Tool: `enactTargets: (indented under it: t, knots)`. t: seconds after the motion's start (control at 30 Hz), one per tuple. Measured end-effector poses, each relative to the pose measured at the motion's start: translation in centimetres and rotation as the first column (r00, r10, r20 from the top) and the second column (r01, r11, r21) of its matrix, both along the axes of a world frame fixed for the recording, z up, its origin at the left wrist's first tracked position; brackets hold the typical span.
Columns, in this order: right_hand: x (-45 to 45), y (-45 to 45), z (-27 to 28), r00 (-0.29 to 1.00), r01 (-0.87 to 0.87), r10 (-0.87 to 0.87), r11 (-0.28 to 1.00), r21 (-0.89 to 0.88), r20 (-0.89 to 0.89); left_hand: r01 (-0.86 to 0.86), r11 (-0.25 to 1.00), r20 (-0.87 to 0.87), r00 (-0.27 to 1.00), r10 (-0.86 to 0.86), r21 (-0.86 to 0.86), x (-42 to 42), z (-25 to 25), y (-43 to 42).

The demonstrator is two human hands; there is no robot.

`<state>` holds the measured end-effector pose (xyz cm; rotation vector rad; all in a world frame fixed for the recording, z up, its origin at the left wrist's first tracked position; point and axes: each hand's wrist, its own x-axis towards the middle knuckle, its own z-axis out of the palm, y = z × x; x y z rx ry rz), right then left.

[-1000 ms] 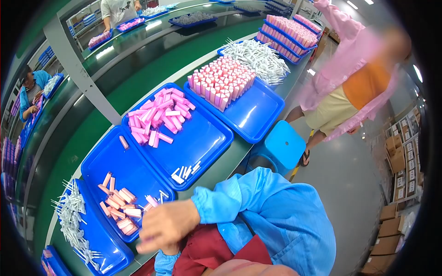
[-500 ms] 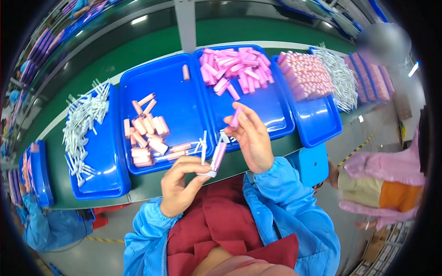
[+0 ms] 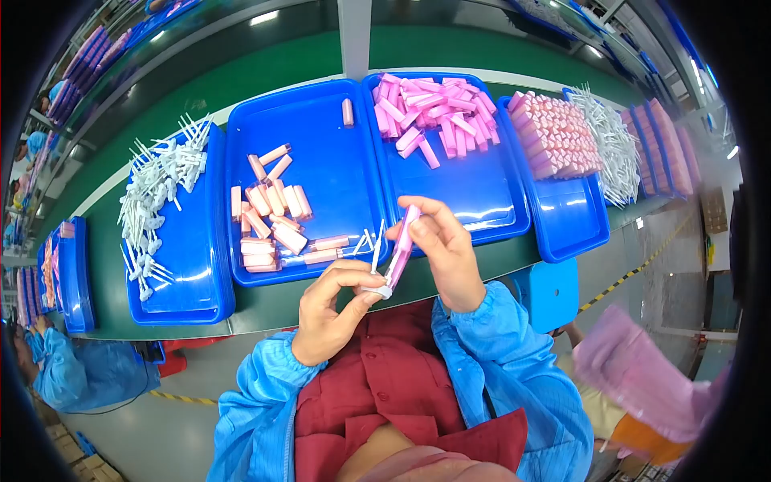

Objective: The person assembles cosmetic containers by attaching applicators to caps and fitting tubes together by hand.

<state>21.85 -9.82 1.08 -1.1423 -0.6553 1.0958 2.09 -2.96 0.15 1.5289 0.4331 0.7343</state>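
My left hand pinches a white plastic piece with a thin white stem pointing up. My right hand grips the upper part of a pink piece, whose lower end meets the white piece. Behind my hands, a blue tray holds peach-coloured blocks and a few thin white sticks. To its right, another blue tray carries a heap of pink pieces. White stemmed parts lie in the tray at the left.
Upright pink-and-white pieces fill part of a tray at the right, beside more white parts and stacked trays. A blue stool stands below the table edge. One person is at the right, another at the left.
The view has swung toward the trays since the first frame. Since the middle frame, my right hand has brought the pink part against the piece in my left hand.
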Motion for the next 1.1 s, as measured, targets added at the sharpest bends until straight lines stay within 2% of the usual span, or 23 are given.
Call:
enactTargets:
  t: [0.1, 0.13, 0.23, 0.27, 0.4, 0.5, 0.53, 0.57, 0.63, 0.67, 0.77, 0.8, 0.87, 0.93, 1.03, 1.1]
  knots:
    - [-1.1, -0.5, 0.0, 0.967, -0.057, 0.044, 0.997, 0.047, 0.252, -0.173, 0.983, 0.022, 0.985, 0.172, 0.057, 0.7, -0.3, -0.4]
    - [-1.5, -0.5, -0.1, 0.968, -0.022, 0.011, 0.999, 0.043, 0.249, -0.202, 0.961, 0.016, 0.979, 0.203, 0.191, 0.5, -0.1, -0.2]
    - [-2.3, -0.9, -1.5, 0.929, 0.006, -0.043, 0.995, 0.101, 0.368, -0.253, 0.884, 0.087, 0.967, 0.238, 0.392, 0.2, 0.4, 0.4]
    - [-2.5, -0.9, -2.0, 0.929, 0.012, -0.048, 0.995, 0.101, 0.368, -0.26, 0.901, 0.094, 0.966, 0.242, 0.346, 0.0, 0.1, 0.3]
    - [-3.4, -0.1, -1.7, 0.964, -0.055, 0.024, 0.992, 0.11, 0.265, -0.271, 0.868, 0.071, 0.961, 0.266, 0.416, -1.2, -0.1, 0.0]
    - [-3.4, 1.6, -0.6, 0.892, -0.157, 0.098, 0.983, 0.1, 0.441, -0.327, 0.833, 0.117, 0.944, 0.308, 0.447, -2.0, -1.0, 0.0]
    - [-2.7, 2.8, -0.5, 0.762, -0.198, 0.082, 0.974, 0.11, 0.643, -0.36, 0.819, 0.106, 0.93, 0.351, 0.446, -2.3, -1.1, -0.1]
    - [-2.1, 4.0, 0.1, 0.668, -0.253, 0.089, 0.961, 0.113, 0.739, -0.394, 0.804, 0.095, 0.914, 0.395, 0.446, -2.6, -1.1, -0.1]
    - [-1.6, 6.4, 0.8, 0.536, -0.3, 0.089, 0.949, 0.091, 0.839, -0.471, 0.759, 0.101, 0.871, 0.481, 0.449, -3.0, -1.4, -0.1]
    - [-1.8, 7.5, 1.2, 0.516, -0.312, 0.15, 0.95, 0.022, 0.844, -0.512, 0.731, 0.117, 0.846, 0.521, 0.451, -3.1, -2.0, 0.0]
    - [-1.9, 11.2, 0.6, 0.155, -0.374, 0.123, 0.926, -0.057, 0.98, -0.553, 0.676, 0.152, 0.816, 0.558, 0.487, -3.4, -3.5, 0.3]
    - [-1.7, 12.3, -0.5, 0.073, -0.443, -0.008, 0.896, 0.04, 0.997, -0.551, 0.646, 0.158, 0.811, 0.563, 0.529, -3.4, -4.2, 0.4]
    - [-1.7, 14.2, -2.0, -0.119, -0.53, -0.079, 0.848, 0.004, 0.99, -0.555, 0.553, 0.189, 0.791, 0.582, 0.621, -4.4, -4.5, 1.2]
    - [-2.0, 14.6, -1.1, -0.212, -0.638, -0.135, 0.769, -0.033, 0.968, -0.557, 0.521, 0.218, 0.79, 0.573, 0.647, -5.0, -4.2, 1.4]
    - [-1.4, 15.4, -0.2, -0.364, -0.719, -0.194, 0.68, -0.143, 0.911, -0.588, 0.527, 0.257, 0.78, 0.571, 0.614, -4.9, -5.2, 1.4]
    - [-1.0, 15.2, -0.1, -0.47, -0.67, -0.109, 0.691, -0.273, 0.876, -0.583, 0.53, 0.257, 0.784, 0.564, 0.616, -4.9, -5.3, 1.5]
